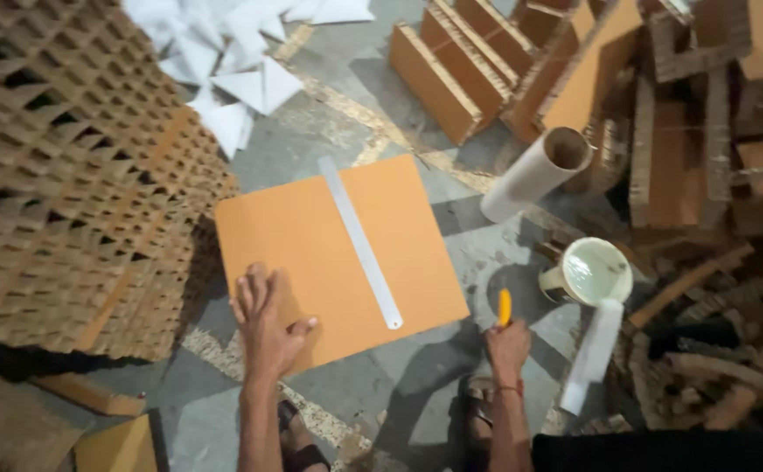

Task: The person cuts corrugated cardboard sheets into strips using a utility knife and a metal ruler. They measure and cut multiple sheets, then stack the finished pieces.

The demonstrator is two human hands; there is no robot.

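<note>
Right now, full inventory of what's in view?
cardboard sheet: 1, orange, flat on floor, centre
ruler: 1, silver, lying on the sheet
honeycomb stack: 1, brown, left
paper pieces: many, white, top
tube: 1, white, right of sheet
tub: 1, cream, holds whitish liquid, right
roller: 1, white, below tub
cardboard frames: several, brown, top right
left hand: flat on sheet's near edge
right hand: grips yellow knife

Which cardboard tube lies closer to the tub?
The slim white tube, whose top end overlaps the tub; the thick brown-cored tube lies farther up.
</note>
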